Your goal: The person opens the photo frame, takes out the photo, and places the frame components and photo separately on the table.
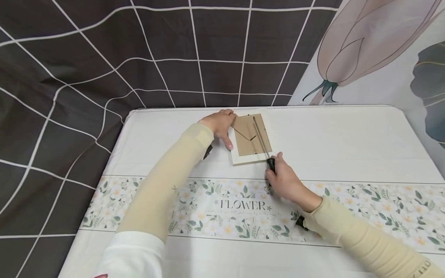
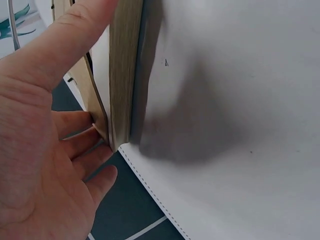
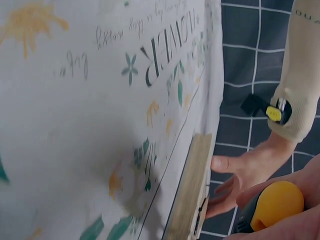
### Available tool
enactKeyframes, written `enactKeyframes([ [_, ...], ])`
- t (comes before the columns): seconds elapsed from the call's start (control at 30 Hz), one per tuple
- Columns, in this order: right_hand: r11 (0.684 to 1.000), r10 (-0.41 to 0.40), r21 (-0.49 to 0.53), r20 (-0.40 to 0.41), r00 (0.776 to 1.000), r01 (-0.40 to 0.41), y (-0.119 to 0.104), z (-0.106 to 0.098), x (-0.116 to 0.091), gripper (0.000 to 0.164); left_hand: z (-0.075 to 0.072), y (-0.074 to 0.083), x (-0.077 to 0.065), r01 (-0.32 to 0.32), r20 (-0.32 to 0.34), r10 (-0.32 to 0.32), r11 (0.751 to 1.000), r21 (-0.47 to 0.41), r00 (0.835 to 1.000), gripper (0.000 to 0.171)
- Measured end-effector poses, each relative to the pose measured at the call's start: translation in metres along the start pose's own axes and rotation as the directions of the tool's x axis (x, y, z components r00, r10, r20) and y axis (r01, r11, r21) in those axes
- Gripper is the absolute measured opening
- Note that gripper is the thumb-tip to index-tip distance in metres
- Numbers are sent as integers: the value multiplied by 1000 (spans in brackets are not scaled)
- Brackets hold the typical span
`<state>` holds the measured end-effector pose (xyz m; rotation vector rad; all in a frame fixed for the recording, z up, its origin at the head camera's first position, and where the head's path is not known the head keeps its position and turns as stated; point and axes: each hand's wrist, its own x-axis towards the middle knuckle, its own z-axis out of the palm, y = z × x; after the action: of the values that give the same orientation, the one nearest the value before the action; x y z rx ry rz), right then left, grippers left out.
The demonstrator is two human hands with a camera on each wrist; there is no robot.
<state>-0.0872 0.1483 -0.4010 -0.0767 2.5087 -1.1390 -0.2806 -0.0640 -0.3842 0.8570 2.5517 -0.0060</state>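
A white picture frame lies face down at the back of the table, its brown backing board showing. My left hand holds the frame's left side, thumb along the edge and fingers at the far corner. In the left wrist view, the board's edge stands slightly away from the frame near those fingers. My right hand grips a screwdriver by its handle, black with a yellow end in the right wrist view. Its shaft slants across the board, with the tip near the far edge.
The white tablecloth has a printed flower band nearer to me. Behind and to the left hangs a dark cloth with a white grid. A flower-printed cloth hangs at the back right.
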Motion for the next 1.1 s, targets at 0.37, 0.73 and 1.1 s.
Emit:
enactKeyframes([
  [0.37, 996, -55, -74, -2, 998, 55, 8, -13, 10, 57, 6, -6, -11, 3, -46, -4, 1000, -22, 999, 106],
  [0.73, 985, -93, -148, 8, 996, 93, 18, -30, 24, 62, 17, 2, -21, 92, -215, -100, 995, -45, 971, 69],
  [1.1, 956, -146, -256, -7, 989, 139, 26, -48, 43, 66, 33, 24, -34, 235, -298, -260, 965, -118, 919, 61],
])
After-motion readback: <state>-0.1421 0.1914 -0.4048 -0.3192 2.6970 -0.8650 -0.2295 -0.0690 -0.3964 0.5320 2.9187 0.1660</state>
